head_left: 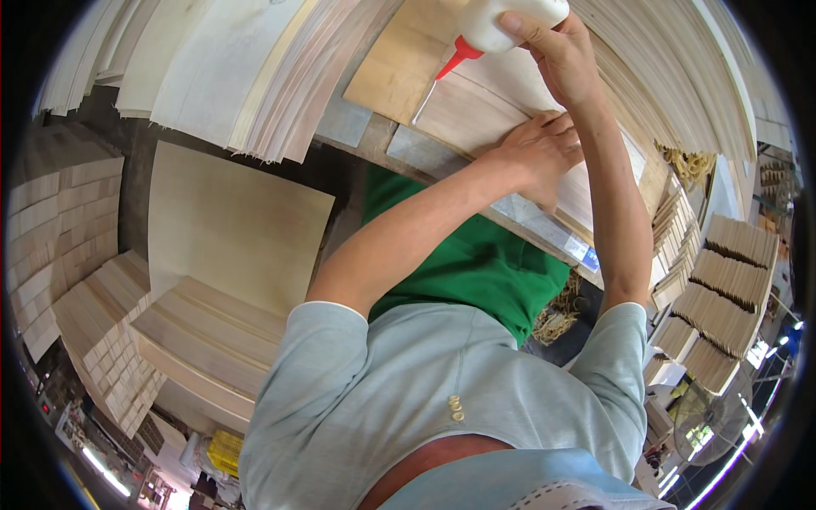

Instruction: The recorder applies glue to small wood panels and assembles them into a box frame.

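Note:
A white glue bottle [508,24] with a red nozzle is gripped in my right hand [563,64], tilted so the nozzle points down and left. From its tip a thin white line of glue [422,104] runs along the left edge of a pale wooden board [466,112]. My left hand [540,157] lies on the boards with fingers stretched and spread, near the right part of the work surface. Beneath the board is a tan wooden sheet [391,72]. The bottle's top is cut off by the picture's upper edge.
Thin wooden sheets [225,72] stand stacked at the upper left, with another tall stack [680,64] at the upper right. Wooden blocks [106,327] are piled at the left. Bundled slats [722,293] sit at the right. A large panel [238,225] leans beside the bench.

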Demonstrator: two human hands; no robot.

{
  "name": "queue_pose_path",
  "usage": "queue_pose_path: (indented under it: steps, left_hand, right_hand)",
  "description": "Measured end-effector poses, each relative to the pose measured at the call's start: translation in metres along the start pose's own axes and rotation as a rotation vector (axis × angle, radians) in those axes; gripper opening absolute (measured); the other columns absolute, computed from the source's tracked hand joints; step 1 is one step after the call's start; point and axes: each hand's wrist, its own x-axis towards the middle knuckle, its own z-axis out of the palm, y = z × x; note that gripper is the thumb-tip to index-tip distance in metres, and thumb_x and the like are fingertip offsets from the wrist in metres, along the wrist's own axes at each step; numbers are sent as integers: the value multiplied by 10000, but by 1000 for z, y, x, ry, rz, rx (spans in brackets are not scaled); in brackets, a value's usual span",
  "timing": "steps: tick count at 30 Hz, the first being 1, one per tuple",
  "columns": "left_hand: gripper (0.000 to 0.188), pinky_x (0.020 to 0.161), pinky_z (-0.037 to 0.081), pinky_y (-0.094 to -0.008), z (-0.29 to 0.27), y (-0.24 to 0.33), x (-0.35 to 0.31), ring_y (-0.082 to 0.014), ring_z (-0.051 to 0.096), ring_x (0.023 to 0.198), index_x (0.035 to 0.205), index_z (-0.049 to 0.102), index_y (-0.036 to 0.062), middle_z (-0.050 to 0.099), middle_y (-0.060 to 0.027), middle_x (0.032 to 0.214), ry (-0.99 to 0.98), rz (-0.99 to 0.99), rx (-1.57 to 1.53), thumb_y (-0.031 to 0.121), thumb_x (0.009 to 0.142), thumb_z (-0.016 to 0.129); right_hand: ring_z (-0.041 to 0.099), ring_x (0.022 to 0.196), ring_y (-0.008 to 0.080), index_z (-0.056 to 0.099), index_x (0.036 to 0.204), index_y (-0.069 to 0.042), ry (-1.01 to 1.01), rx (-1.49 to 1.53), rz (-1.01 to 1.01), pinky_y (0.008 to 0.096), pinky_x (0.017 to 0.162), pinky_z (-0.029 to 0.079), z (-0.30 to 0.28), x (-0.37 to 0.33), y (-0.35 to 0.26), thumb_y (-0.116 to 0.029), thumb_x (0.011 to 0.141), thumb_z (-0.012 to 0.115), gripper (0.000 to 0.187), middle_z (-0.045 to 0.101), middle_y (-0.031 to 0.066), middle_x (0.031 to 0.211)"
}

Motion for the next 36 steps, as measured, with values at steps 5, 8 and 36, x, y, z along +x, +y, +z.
queue_pose_path:
  steps: [5,8,36]
  left_hand:
    - [955,1171,162,-414,-2,0,0,-279,219,1410,1429,355,82,331,-127,1476,-23,0,-7,374,633,794]
    - [959,1174,154,-411,-1,0,1,-276,217,1411,1431,350,85,331,-123,1478,-20,1,2,383,635,794]
    - [984,1191,139,-422,-4,2,4,-287,149,1451,1443,346,81,249,-143,1535,-33,-14,-20,348,619,812]
  right_hand:
    - [611,1008,181,545,1247,7,47,-14,-10,330,906,478,-7,5,4,-128,771,757,538,649,85,1101]
    - [614,1006,189,545,1242,12,62,-23,-18,331,890,487,-10,7,6,-138,778,754,530,649,88,1098]
    - [596,1078,189,549,1245,13,271,-200,-191,322,966,440,-33,28,9,-104,832,699,454,652,98,1143]
